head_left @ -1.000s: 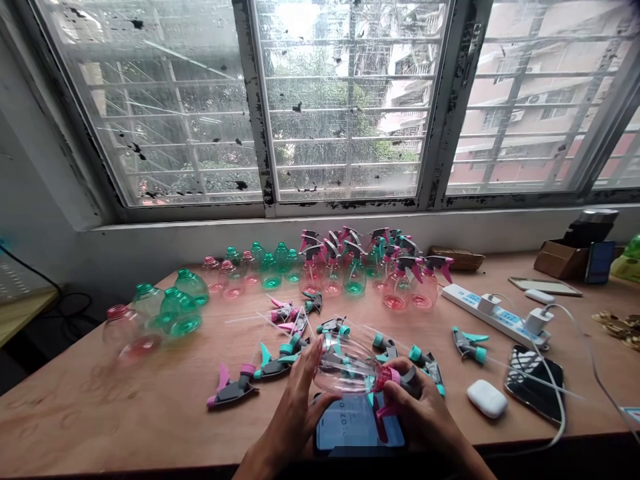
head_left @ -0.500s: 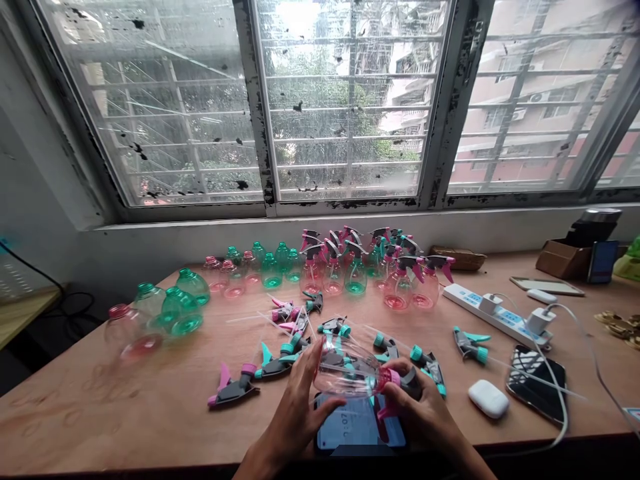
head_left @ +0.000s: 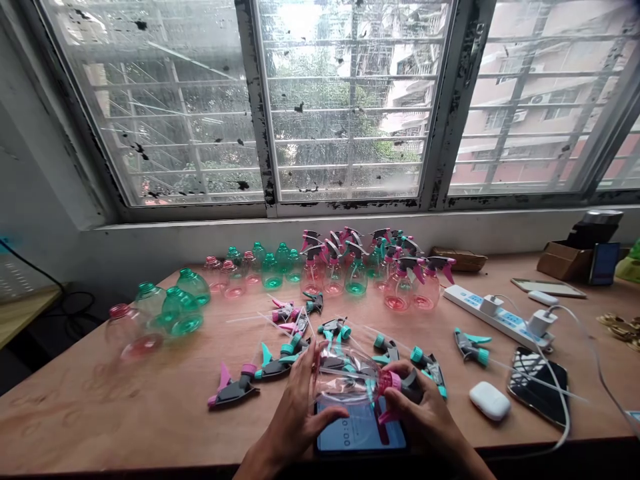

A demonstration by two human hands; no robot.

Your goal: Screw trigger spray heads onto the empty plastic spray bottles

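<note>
our left hand cups the base of a round, clear pink plastic bottle, held sideways above a lit rectangular phone; our right hand grips its pink-and-grey plastic spray head. a crooked twist could seat it askew. loose teal-and-grey plastic trigger heads litter our brown wooden surface before grimy, metal-framed windows.
</note>
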